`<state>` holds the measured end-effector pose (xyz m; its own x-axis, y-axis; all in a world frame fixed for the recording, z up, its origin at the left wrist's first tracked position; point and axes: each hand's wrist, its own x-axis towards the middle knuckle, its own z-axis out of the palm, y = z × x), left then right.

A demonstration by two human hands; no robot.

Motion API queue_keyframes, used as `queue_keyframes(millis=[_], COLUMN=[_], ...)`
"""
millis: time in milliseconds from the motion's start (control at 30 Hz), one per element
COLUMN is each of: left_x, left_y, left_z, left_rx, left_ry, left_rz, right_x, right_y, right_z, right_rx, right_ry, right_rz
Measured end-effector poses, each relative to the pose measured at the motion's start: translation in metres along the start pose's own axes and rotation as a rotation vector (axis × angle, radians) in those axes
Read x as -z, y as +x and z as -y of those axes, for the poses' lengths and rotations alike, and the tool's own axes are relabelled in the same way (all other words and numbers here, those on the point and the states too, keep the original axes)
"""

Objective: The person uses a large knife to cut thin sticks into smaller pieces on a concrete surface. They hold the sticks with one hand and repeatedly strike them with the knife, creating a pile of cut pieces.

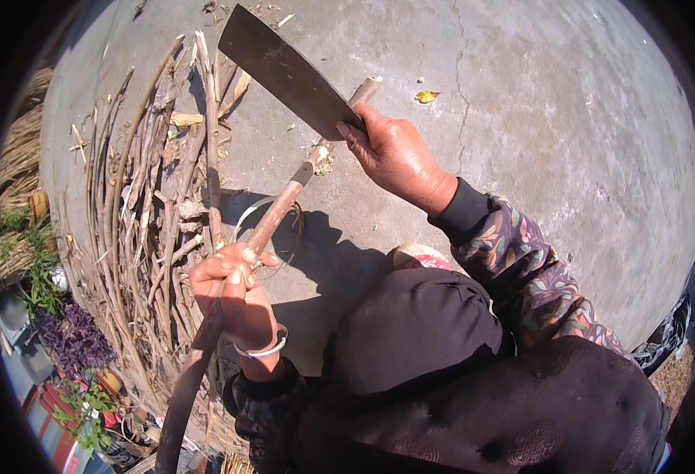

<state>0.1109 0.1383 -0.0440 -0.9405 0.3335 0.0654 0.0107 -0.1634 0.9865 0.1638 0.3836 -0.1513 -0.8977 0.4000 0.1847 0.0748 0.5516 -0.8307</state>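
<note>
My right hand (399, 154) is closed round the grip of a cleaver with a broad dark blade (280, 71). The blade slants up and to the left, over the far part of a long wooden branch (272, 220). Around that branch my left hand (237, 288) is closed, with the thumb and fingers bunched near its middle. From the lower left the branch runs up past the hand toward the blade. Pale chips and a cut mark show on the wood just below the blade. Whether the far piece with the pale end is the same branch, I cannot tell.
A long pile of sticks and branches (154, 197) lies to the left on the concrete floor (545, 134). A yellow leaf (426, 96) is beyond my right hand. Green plants (39, 272) and clutter line the far left. Black plastic (670, 336) lies at the right edge.
</note>
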Motion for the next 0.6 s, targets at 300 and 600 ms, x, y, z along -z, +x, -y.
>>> queue_keyframes(millis=[300,600], left_x=[0.000,0.003], left_y=[-0.003,-0.002], left_z=[-0.001,0.001], left_rx=[0.019,0.046], left_ry=[0.026,-0.013], left_rz=[-0.100,-0.175], right_x=[-0.015,-0.023], right_y=[-0.002,-0.005], right_z=[-0.010,-0.003], right_rx=[-0.243,-0.261], right_ry=[-0.188,-0.155], right_rz=[0.260,0.286])
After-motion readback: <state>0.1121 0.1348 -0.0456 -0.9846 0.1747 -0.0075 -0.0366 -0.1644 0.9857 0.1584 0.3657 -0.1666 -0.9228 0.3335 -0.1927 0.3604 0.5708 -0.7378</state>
